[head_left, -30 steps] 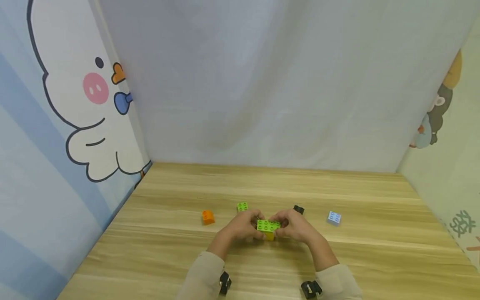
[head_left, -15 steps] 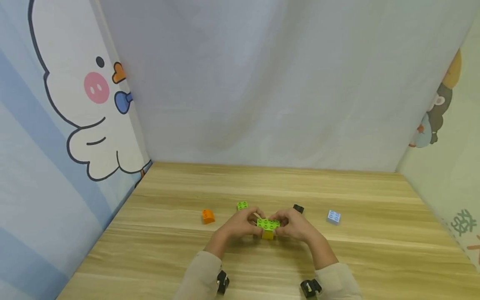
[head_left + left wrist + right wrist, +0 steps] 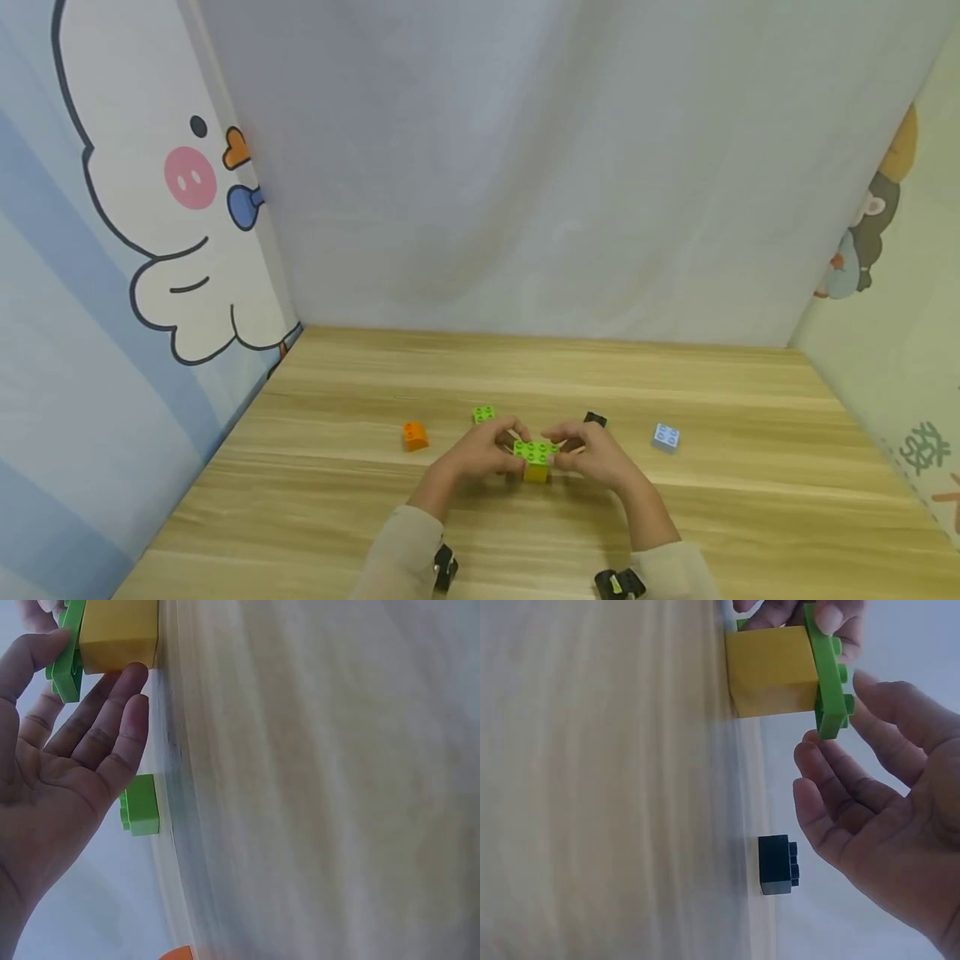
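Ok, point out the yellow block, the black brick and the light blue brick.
yellow block (image 3: pixel 771 671), right wrist view, middle of its side face.
black brick (image 3: pixel 775 864), right wrist view, its side.
light blue brick (image 3: pixel 666 437), head view, studded top.

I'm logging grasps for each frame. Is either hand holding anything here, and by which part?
The left hand touches the green plate and yellow block at their end with its fingertips. The right hand is open beside them, gripping nothing.

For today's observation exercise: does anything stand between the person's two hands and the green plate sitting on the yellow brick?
Nothing visible does. The left hand touches the yellow brick and the green plate on top of it. The right hand has its fingertips right at the plate's end. The black brick and small green brick lie off to the sides.
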`<state>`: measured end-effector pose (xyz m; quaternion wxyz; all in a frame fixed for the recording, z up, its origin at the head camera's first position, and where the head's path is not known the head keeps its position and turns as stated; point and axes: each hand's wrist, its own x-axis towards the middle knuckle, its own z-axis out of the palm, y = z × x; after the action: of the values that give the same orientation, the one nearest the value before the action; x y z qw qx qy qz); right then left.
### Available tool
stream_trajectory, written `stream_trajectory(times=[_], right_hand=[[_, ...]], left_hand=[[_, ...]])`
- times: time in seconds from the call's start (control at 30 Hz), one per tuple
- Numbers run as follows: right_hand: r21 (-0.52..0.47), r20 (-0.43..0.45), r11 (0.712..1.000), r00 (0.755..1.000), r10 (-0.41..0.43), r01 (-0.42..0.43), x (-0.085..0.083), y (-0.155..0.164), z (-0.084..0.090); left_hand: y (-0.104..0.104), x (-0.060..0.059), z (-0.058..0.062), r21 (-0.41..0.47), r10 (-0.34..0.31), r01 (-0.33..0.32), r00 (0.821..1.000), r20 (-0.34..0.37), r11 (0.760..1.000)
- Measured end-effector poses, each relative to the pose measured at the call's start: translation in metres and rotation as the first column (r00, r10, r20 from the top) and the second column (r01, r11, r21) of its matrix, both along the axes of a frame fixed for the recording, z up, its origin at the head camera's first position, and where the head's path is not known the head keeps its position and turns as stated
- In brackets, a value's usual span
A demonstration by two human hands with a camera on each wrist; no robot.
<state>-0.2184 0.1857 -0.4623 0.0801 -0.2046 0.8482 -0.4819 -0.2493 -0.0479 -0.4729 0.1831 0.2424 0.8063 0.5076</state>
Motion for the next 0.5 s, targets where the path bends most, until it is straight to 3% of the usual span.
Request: stream_trajectory(times=[0.5], right_hand=[[-0.032, 0.041, 0.996, 0.996, -0.08, 0.081, 0.01, 0.01, 0.004]], left_hand=[[-0.002, 0.002, 0.001, 0.001, -0.002, 0.002, 1.0, 0.008, 1.0]])
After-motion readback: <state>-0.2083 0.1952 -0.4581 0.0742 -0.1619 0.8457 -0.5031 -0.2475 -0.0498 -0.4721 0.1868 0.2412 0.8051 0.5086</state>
